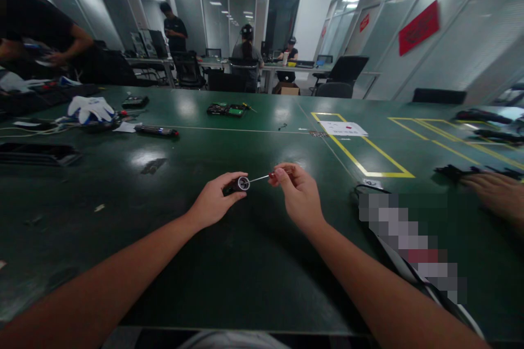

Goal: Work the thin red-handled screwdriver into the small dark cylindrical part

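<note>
Near the middle of the table, my left hand [213, 199] is closed around a short dark cylinder [243, 184] with a silvery ring at its open end. The ring faces me and slightly right. My right hand [301, 194] pinches the red handle of a thin screwdriver [260, 178]. Its metal shaft points left, and the tip reaches the cylinder's open end; how far inside it goes I cannot tell. Both hands are held just above the green table [229, 278].
To the left are white gloves [90, 110], a pen-shaped tool [156, 131] and a black tray [39, 154]. A green-and-black tool case [226, 109] sits farther back. At right are yellow tape [385, 161], a paper sheet [343, 128] and another person's hand [497, 193].
</note>
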`<action>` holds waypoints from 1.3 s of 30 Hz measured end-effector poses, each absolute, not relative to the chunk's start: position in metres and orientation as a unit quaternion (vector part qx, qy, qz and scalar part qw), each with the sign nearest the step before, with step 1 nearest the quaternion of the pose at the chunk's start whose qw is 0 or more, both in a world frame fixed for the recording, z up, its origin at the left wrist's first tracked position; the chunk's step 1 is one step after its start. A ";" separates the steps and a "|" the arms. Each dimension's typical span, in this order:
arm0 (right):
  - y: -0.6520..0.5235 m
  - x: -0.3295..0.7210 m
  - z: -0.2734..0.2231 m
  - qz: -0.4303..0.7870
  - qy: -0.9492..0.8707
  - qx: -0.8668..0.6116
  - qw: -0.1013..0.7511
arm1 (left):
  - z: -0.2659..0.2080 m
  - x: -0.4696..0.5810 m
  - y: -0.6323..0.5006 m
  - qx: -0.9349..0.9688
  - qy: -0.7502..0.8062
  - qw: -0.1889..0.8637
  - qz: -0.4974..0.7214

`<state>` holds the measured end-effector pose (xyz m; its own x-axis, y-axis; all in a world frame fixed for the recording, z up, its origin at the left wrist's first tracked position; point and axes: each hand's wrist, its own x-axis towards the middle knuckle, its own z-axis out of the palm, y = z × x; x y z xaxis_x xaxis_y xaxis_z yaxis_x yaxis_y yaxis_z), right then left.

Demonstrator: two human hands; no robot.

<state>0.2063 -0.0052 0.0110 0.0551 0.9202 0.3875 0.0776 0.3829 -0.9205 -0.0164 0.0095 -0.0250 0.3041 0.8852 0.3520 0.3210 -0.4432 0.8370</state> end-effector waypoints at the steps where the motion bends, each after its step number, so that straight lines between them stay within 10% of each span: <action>1: -0.005 0.206 0.010 0.361 -0.587 -0.426 0.586 | -0.024 -0.017 0.009 0.738 0.410 0.325 0.425; 39: 0.027 0.216 -0.032 0.511 -0.363 -0.475 0.618 | -0.010 -0.023 0.012 0.822 0.467 0.191 0.266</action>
